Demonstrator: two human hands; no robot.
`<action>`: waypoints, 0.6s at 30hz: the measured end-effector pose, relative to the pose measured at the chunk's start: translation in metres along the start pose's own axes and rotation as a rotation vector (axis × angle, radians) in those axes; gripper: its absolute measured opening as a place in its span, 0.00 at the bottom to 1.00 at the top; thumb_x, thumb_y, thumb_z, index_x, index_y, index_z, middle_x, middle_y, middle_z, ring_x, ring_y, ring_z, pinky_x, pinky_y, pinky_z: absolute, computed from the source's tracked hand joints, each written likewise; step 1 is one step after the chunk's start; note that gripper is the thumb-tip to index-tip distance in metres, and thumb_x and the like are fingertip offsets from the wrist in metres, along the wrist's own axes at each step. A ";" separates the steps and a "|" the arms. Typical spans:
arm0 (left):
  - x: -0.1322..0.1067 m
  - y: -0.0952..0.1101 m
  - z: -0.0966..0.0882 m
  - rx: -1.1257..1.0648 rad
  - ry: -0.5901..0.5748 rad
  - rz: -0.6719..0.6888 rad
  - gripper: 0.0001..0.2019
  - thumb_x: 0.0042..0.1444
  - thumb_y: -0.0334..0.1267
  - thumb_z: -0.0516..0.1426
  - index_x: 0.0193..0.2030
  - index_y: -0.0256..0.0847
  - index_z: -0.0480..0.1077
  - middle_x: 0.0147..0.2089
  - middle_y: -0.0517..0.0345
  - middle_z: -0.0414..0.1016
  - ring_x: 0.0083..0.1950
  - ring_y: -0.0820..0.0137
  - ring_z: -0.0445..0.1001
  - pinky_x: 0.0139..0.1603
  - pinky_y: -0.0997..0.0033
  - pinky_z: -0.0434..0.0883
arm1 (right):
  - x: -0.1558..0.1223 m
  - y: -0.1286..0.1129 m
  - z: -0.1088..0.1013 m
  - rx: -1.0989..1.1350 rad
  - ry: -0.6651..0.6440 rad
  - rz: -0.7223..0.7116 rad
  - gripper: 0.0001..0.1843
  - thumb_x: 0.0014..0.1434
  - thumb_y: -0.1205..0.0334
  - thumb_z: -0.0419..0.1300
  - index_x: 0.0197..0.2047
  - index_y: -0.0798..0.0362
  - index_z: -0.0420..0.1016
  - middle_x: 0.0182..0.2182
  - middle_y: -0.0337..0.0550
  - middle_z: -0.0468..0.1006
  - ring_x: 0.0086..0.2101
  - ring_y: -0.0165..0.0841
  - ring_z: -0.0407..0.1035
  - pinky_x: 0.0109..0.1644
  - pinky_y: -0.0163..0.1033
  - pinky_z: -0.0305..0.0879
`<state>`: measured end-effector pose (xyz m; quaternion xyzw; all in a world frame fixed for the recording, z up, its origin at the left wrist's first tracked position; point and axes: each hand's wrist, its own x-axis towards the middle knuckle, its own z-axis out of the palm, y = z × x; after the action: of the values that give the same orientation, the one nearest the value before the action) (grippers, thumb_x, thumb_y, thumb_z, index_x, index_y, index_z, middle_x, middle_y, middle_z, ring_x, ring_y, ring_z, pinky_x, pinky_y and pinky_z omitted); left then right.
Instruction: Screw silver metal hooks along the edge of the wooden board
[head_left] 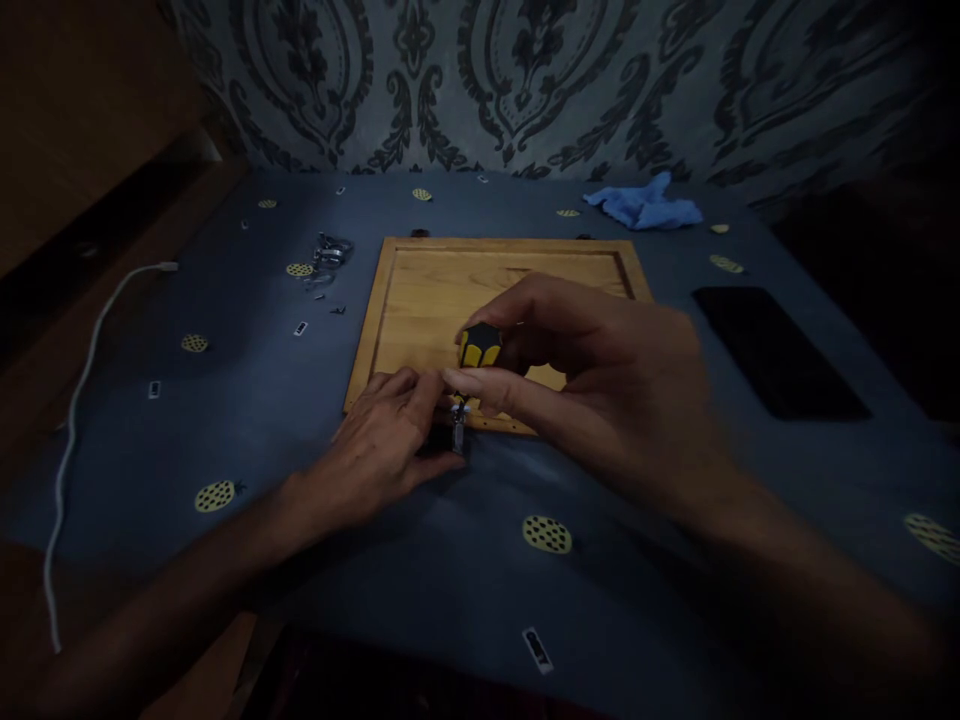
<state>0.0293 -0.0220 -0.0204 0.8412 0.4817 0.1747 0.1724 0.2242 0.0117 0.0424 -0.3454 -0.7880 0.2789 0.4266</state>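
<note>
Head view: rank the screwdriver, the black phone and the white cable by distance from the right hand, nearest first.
1. screwdriver: held in the right hand, at the wooden tray's near edge.
2. black phone: flat on the table, just to the right.
3. white cable: far left side.

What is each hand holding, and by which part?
The right hand holds a black-and-yellow screwdriver by its handle, tip down. The left hand touches a small metal piece below the tip; its exact hold is hidden.

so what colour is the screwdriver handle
The screwdriver handle is black with yellow panels; the head view shows it, gripped by the right hand.
</note>
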 end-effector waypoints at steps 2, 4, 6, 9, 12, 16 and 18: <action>0.000 0.001 -0.001 -0.008 -0.009 0.005 0.23 0.60 0.42 0.68 0.55 0.43 0.63 0.49 0.51 0.78 0.54 0.51 0.76 0.56 0.46 0.75 | -0.001 0.001 0.003 0.024 0.049 0.026 0.15 0.59 0.52 0.73 0.33 0.47 0.71 0.29 0.34 0.77 0.25 0.29 0.71 0.28 0.37 0.72; 0.000 0.001 -0.001 -0.006 -0.005 0.007 0.24 0.59 0.41 0.68 0.56 0.43 0.63 0.49 0.51 0.78 0.53 0.51 0.77 0.56 0.46 0.75 | -0.001 0.001 0.006 0.040 0.071 0.053 0.18 0.58 0.52 0.73 0.32 0.47 0.69 0.29 0.34 0.76 0.25 0.28 0.71 0.28 0.36 0.71; 0.000 0.000 -0.001 -0.002 0.012 0.013 0.26 0.59 0.40 0.69 0.58 0.43 0.62 0.49 0.52 0.77 0.52 0.52 0.77 0.55 0.47 0.75 | -0.001 0.001 0.006 0.060 0.056 0.050 0.16 0.59 0.53 0.73 0.33 0.48 0.70 0.30 0.34 0.77 0.25 0.27 0.71 0.28 0.35 0.70; 0.000 -0.001 0.000 -0.019 0.018 0.027 0.25 0.59 0.40 0.69 0.57 0.44 0.62 0.49 0.53 0.78 0.52 0.53 0.77 0.56 0.48 0.75 | 0.003 -0.001 -0.001 0.090 -0.042 0.032 0.08 0.62 0.58 0.70 0.40 0.49 0.76 0.34 0.34 0.80 0.26 0.26 0.71 0.29 0.34 0.71; 0.000 -0.002 0.001 -0.035 0.011 0.003 0.23 0.58 0.41 0.69 0.54 0.45 0.63 0.50 0.53 0.78 0.52 0.52 0.78 0.56 0.46 0.75 | 0.007 -0.002 -0.012 0.117 -0.178 0.027 0.05 0.64 0.61 0.67 0.44 0.48 0.79 0.37 0.35 0.82 0.29 0.26 0.75 0.29 0.32 0.71; 0.000 -0.004 0.005 -0.032 0.020 0.002 0.21 0.60 0.42 0.68 0.53 0.44 0.64 0.50 0.51 0.77 0.52 0.52 0.77 0.55 0.46 0.76 | 0.006 -0.003 -0.014 0.088 -0.127 -0.006 0.06 0.61 0.60 0.71 0.36 0.46 0.77 0.32 0.34 0.80 0.27 0.27 0.75 0.27 0.34 0.72; -0.001 -0.006 0.007 -0.027 0.033 0.023 0.21 0.61 0.44 0.67 0.56 0.43 0.64 0.50 0.50 0.77 0.53 0.52 0.77 0.56 0.46 0.75 | 0.003 -0.004 -0.008 0.040 -0.044 0.001 0.13 0.59 0.60 0.72 0.32 0.47 0.71 0.27 0.32 0.76 0.24 0.27 0.71 0.26 0.35 0.71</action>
<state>0.0277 -0.0211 -0.0290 0.8412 0.4725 0.1972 0.1740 0.2288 0.0132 0.0506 -0.3309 -0.7913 0.3021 0.4160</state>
